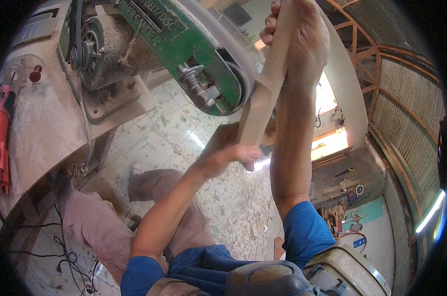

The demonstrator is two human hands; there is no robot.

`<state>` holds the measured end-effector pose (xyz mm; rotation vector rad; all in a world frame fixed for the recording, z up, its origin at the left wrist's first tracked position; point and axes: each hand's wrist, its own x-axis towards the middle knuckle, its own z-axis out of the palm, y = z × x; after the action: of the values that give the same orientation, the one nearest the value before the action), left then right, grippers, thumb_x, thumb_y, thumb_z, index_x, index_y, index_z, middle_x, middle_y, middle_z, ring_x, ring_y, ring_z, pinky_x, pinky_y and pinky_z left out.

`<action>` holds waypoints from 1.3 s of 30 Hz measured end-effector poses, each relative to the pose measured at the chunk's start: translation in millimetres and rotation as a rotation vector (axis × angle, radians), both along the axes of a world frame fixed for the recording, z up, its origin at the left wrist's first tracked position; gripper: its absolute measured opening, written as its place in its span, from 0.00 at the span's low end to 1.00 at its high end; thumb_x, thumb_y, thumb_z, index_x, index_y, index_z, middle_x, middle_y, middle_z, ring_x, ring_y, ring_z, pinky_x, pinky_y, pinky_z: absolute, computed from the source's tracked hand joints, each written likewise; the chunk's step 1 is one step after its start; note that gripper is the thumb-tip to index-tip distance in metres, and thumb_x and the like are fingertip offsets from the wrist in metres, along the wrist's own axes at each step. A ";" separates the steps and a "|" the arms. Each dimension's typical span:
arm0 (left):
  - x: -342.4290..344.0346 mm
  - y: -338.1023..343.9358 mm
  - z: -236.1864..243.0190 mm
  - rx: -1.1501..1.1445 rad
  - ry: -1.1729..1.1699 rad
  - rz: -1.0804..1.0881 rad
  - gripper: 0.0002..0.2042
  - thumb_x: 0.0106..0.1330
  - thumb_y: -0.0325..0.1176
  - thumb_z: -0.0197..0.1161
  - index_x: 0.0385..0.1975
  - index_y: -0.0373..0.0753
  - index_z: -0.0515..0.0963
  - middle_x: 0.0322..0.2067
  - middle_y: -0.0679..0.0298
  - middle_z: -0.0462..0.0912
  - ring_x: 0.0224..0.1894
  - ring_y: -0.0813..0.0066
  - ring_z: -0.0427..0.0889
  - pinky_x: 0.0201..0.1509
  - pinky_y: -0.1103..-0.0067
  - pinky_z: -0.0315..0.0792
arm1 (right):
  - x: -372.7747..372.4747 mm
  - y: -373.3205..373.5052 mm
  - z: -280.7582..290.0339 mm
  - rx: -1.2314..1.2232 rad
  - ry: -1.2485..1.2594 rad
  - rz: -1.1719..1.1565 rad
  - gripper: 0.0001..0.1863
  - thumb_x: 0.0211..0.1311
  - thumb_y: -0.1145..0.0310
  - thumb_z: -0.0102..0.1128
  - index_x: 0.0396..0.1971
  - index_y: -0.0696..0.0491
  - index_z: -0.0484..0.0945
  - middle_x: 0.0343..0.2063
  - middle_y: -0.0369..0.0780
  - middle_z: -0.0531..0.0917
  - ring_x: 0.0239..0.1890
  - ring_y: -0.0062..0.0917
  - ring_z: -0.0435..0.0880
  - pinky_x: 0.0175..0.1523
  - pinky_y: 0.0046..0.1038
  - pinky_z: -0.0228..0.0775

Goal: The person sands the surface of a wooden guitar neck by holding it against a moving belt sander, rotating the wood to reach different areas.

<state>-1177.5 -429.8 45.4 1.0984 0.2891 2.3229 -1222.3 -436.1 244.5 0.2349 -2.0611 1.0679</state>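
Observation:
With both hands I hold a long pale piece of wood (263, 101) with a notched edge. Its middle lies against, or very close to, the rounded end of the belt (246, 71) on a green belt sander (184, 47). My left hand (228, 152) is closed around the lower end, thumb along the near side and its other fingers mostly hidden behind. Farther up, my right hand (310, 47) wraps the upper end, with fingertips showing past the left edge. The sander's end roller and a tension spring (198, 84) sit just left of the wood.
A dusty workbench (45, 143) at left carries the sander's motor (102, 54) and a red power tool (0, 135). Black cables (68, 255) tangle on the floor below. Tools fill a shelf (347, 182) at right. A respirator mask (263, 276) shows at the lower edge.

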 end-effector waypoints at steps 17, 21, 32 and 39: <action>0.9 10.9 -5.8 0.041 -0.001 -0.062 0.17 0.59 0.44 0.66 0.34 0.33 0.79 0.24 0.62 0.81 0.27 0.74 0.83 0.34 0.77 0.79 | 5.4 -23.0 -1.1 0.027 -0.039 -0.189 0.18 0.72 0.49 0.58 0.36 0.51 0.77 0.21 0.29 0.70 0.20 0.12 0.72 0.25 0.16 0.67; 2.5 9.3 -1.8 0.058 -0.007 -0.061 0.18 0.60 0.44 0.66 0.36 0.33 0.79 0.25 0.62 0.82 0.27 0.74 0.84 0.34 0.77 0.80 | 3.1 -0.8 0.5 0.133 -0.031 -0.056 0.17 0.73 0.50 0.57 0.38 0.50 0.77 0.22 0.27 0.69 0.20 0.10 0.71 0.25 0.15 0.67; 6.1 10.6 -0.1 -0.092 -0.074 -0.146 0.29 0.48 0.50 0.66 0.40 0.29 0.74 0.28 0.57 0.77 0.27 0.63 0.85 0.33 0.70 0.80 | 0.0 -4.5 -0.1 0.150 -0.079 -0.034 0.15 0.75 0.53 0.55 0.43 0.50 0.78 0.21 0.26 0.67 0.18 0.08 0.68 0.23 0.14 0.63; 3.4 8.2 2.3 -0.066 -0.026 -0.132 0.29 0.48 0.49 0.65 0.42 0.29 0.73 0.28 0.55 0.79 0.28 0.62 0.85 0.35 0.70 0.81 | 1.1 -7.8 -0.5 0.139 -0.087 -0.103 0.15 0.76 0.54 0.54 0.45 0.51 0.78 0.21 0.25 0.67 0.18 0.08 0.67 0.23 0.14 0.62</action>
<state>-1174.1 -421.6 47.6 1.0237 0.2739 2.1940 -1221.2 -443.9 244.0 0.1530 -2.2036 0.8875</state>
